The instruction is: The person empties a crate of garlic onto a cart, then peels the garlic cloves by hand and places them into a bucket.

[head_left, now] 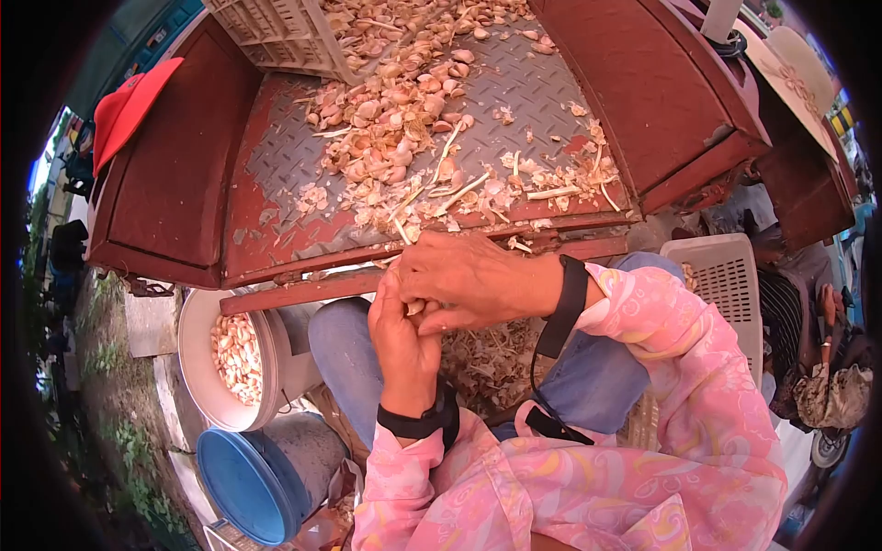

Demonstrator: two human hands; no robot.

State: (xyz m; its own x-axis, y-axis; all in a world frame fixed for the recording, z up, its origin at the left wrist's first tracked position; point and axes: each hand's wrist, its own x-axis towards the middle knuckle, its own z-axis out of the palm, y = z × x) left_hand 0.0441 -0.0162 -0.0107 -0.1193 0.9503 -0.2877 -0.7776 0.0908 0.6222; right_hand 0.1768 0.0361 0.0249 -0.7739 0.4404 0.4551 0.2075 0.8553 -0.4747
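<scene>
My left hand [402,344] and my right hand [473,280] meet over my lap, fingers closed together around a small pale garlic clove [415,308], mostly hidden between them. Both wrists wear black bands, and pink patterned sleeves cover my arms. Just beyond the hands lies a pile of garlic cloves [395,129] with dry skins and stems on a red metal truck bed [276,174]. Peelings [487,363] lie in my lap between my knees.
A white bucket [197,354] with peeled cloves stands at my left knee, a blue lid [243,482] below it. A grey plastic crate [276,37] sits at the bed's far end, another basket [730,275] at my right. A red cap [129,106] rests on the left side wall. Another person sits at the right edge.
</scene>
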